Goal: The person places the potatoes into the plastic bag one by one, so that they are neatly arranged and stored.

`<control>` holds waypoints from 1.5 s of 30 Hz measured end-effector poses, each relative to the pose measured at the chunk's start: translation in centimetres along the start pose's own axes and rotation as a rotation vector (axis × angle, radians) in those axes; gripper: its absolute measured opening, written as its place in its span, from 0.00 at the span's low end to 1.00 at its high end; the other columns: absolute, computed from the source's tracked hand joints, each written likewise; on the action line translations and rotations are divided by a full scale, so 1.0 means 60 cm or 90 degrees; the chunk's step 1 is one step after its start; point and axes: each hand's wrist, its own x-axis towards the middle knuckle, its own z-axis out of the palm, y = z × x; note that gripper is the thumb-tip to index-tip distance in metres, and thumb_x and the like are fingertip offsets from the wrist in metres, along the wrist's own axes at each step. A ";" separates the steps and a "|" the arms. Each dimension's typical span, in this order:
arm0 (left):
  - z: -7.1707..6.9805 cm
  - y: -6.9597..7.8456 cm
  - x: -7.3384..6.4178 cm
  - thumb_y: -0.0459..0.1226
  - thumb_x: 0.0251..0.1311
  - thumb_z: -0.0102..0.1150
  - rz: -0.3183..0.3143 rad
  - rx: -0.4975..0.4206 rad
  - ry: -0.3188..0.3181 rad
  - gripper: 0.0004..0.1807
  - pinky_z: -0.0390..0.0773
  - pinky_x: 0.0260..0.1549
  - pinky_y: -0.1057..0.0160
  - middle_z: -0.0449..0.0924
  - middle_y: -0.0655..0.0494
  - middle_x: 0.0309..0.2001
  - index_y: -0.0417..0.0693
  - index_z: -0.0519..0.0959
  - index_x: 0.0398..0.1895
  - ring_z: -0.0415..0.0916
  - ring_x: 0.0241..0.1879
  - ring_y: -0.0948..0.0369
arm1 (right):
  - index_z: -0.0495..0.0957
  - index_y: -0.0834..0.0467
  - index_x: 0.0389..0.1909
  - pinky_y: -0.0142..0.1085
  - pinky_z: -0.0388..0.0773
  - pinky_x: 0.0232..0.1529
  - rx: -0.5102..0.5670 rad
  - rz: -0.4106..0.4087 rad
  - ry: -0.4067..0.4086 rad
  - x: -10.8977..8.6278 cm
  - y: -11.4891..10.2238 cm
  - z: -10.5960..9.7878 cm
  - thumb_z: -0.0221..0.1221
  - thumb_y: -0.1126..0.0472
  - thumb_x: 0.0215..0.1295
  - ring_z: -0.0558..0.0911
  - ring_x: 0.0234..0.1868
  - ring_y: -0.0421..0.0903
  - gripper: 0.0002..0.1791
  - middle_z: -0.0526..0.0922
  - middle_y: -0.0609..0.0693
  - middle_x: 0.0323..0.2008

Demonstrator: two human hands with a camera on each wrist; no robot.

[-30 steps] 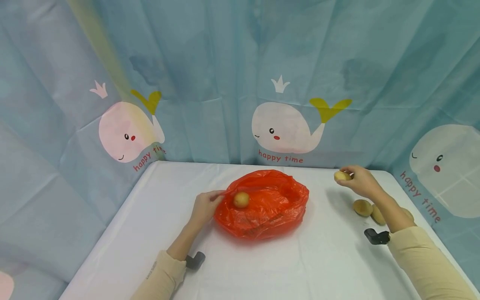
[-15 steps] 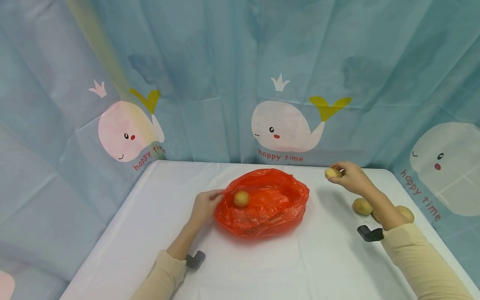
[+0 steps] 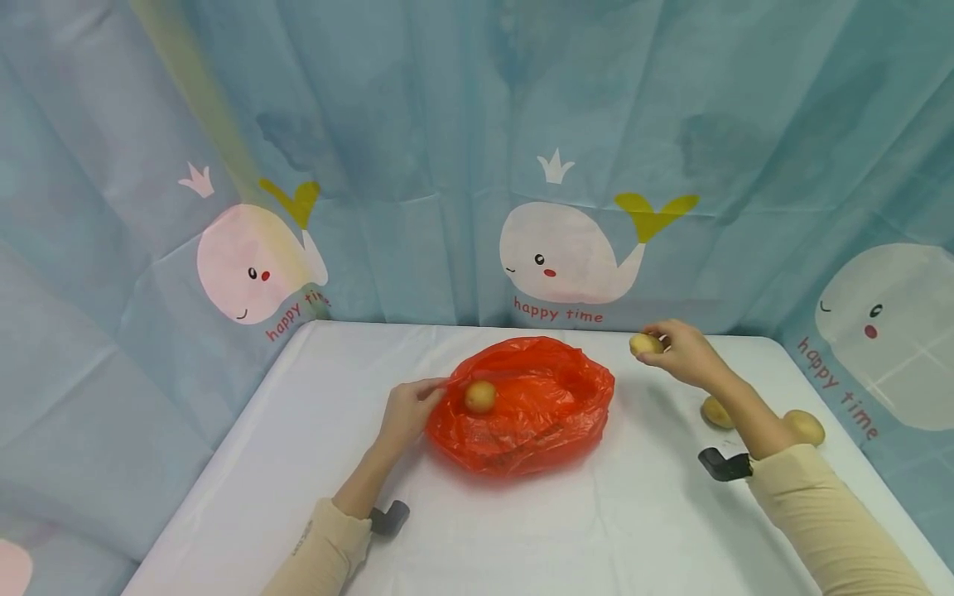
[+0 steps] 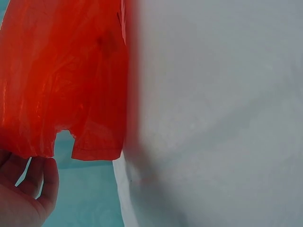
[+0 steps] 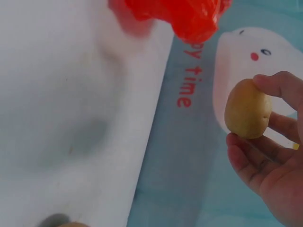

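Observation:
A red plastic bag [image 3: 522, 430] stands with its mouth spread wide at mid-table, and one potato [image 3: 480, 397] lies inside near its left side. My left hand [image 3: 406, 411] pinches the bag's left rim; in the left wrist view its fingers [image 4: 34, 177] meet the red edge. Raised over the table to the right of the bag, my right hand [image 3: 687, 354] holds another potato [image 3: 644, 344] between thumb and fingers. The right wrist view shows this potato [image 5: 248, 109] gripped at its ends, with the bag [image 5: 184, 16] some way off.
Two more potatoes show on the white table [image 3: 656, 513] at the right: one potato [image 3: 717, 412] under the right forearm, another potato [image 3: 804, 427] beyond it near the edge. A blue curtain [image 3: 417, 165] printed with whales hangs behind and along both sides.
My right hand has moved left toward the bag with the potato in it, and its forearm now covers a potato that showed earlier. The left hand and bag have stayed still.

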 end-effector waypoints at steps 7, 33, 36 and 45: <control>0.001 -0.001 0.000 0.38 0.67 0.57 0.002 0.010 0.009 0.14 0.81 0.55 0.51 0.86 0.50 0.50 0.46 0.83 0.52 0.80 0.56 0.51 | 0.77 0.68 0.51 0.42 0.80 0.40 0.007 -0.026 -0.003 0.009 -0.021 0.009 0.66 0.60 0.58 0.78 0.43 0.57 0.23 0.79 0.63 0.44; 0.005 0.001 0.005 0.40 0.67 0.57 -0.010 0.017 0.005 0.14 0.81 0.54 0.53 0.86 0.51 0.50 0.48 0.83 0.53 0.80 0.56 0.53 | 0.78 0.63 0.53 0.43 0.83 0.46 0.109 -0.086 -0.063 0.048 -0.115 0.100 0.66 0.61 0.58 0.78 0.44 0.52 0.22 0.80 0.57 0.45; 0.005 0.001 0.004 0.40 0.67 0.57 -0.008 0.024 0.007 0.15 0.81 0.55 0.52 0.86 0.51 0.50 0.48 0.83 0.53 0.80 0.56 0.52 | 0.77 0.63 0.55 0.44 0.83 0.49 0.115 -0.086 -0.079 0.051 -0.125 0.112 0.66 0.61 0.58 0.77 0.45 0.52 0.23 0.80 0.57 0.46; 0.006 0.003 0.003 0.40 0.67 0.57 -0.017 0.012 0.003 0.15 0.81 0.54 0.53 0.85 0.51 0.51 0.48 0.83 0.53 0.80 0.56 0.52 | 0.79 0.60 0.53 0.43 0.82 0.51 0.124 -0.088 -0.104 0.066 -0.146 0.151 0.66 0.61 0.57 0.76 0.47 0.50 0.21 0.81 0.54 0.48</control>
